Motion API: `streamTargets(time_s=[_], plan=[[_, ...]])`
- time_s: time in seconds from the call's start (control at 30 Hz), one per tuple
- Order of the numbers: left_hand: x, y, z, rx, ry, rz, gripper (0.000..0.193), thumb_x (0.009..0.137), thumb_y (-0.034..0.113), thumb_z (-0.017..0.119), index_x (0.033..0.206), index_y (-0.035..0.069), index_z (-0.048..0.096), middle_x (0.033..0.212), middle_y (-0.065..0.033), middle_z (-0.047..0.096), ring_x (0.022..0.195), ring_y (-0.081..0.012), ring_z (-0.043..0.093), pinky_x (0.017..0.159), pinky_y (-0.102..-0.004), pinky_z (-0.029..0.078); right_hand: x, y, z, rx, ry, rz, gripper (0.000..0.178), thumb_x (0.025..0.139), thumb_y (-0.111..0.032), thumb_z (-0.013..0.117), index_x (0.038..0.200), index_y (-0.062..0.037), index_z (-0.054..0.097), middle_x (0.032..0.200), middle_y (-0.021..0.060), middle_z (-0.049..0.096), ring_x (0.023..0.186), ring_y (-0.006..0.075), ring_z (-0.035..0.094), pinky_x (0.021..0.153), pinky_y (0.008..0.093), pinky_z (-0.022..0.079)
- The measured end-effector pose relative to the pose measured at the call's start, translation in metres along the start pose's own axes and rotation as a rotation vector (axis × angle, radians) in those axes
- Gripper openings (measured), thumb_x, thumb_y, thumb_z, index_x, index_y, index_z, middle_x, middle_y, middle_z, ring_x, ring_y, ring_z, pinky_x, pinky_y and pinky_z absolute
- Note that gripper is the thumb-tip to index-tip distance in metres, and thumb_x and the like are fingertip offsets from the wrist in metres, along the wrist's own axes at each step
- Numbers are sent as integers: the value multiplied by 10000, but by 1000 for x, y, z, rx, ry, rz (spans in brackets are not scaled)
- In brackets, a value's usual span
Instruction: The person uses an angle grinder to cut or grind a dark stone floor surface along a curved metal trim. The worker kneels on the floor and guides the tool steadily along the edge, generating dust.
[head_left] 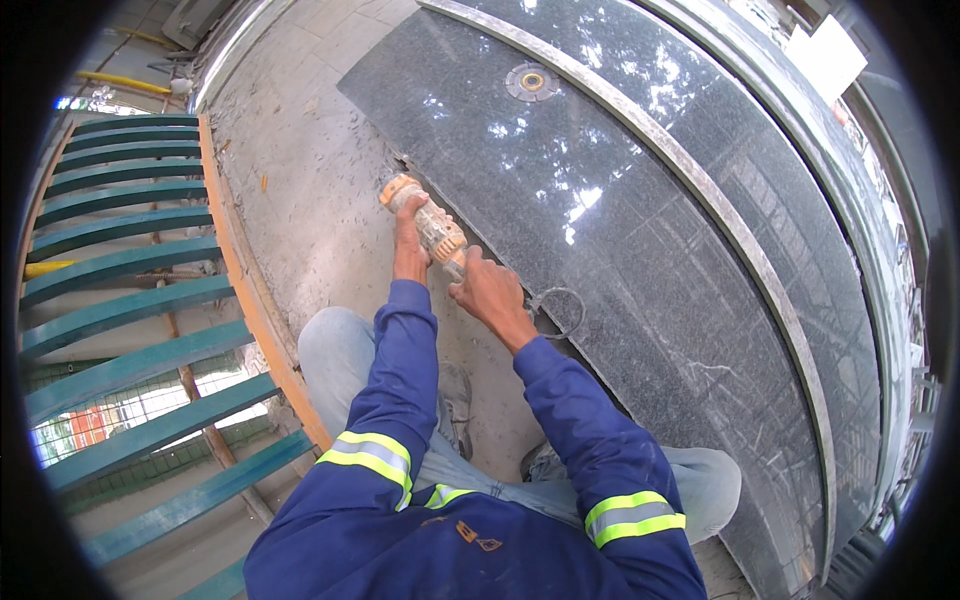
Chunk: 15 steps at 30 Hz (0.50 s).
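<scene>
Both my hands are on a dusty orange angle grinder (440, 232), held along the near left edge of a dark polished stone slab (560, 190). My left hand (408, 238) wraps round the body near the head. At the rear end, my right hand (492, 296) closes round the handle. The head of the tool lies at the slab's edge; whether a disc is fitted there I cannot tell. A looped cable (582, 312) lies beside my right wrist, over the slab's edge. Farther up on the slab rests a round segmented cutting disc (533, 82) with an orange centre.
A long narrow stone strip (700, 170) curves across the slab in this view. Dusty concrete floor (290, 190) lies to the left, then a railing with green slats (130, 290) and an orange rail (235, 250). My bent knees (335, 345) flank the work.
</scene>
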<state>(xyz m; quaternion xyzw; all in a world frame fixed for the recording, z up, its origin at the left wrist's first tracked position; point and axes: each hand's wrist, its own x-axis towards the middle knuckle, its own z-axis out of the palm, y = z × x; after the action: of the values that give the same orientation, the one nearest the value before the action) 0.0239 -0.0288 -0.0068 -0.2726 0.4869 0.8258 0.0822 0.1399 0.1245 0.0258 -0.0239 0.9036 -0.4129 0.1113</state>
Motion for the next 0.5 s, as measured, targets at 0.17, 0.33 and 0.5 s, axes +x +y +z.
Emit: streamTargets(time_s=[0.17, 0.33, 0.5], plan=[[-2, 1, 2, -22, -13, -8, 386, 781, 245, 754, 1048, 44, 560, 801, -138, 622, 659, -305, 671, 621, -481, 601, -1, 0, -2, 3, -1, 2, 471, 780, -283, 785, 999, 30, 510, 852, 295, 709, 834, 457, 718, 731, 518, 568], [-6, -3, -1, -37, -7, -27, 396, 785, 244, 750, 1064, 39, 559, 806, -143, 619, 667, -309, 671, 626, -482, 602, -7, 0, -4, 4, -21, 18, 481, 783, -290, 790, 1003, 30, 506, 849, 292, 708, 826, 451, 719, 726, 517, 566], [-7, -1, 1, -9, 7, -18, 411, 789, 240, 743, 1099, 43, 557, 814, -145, 616, 684, -310, 674, 639, -482, 602, -8, 0, -6, 5, -23, 9, 477, 784, -289, 784, 1006, 29, 506, 848, 286, 709, 824, 447, 719, 724, 515, 565]])
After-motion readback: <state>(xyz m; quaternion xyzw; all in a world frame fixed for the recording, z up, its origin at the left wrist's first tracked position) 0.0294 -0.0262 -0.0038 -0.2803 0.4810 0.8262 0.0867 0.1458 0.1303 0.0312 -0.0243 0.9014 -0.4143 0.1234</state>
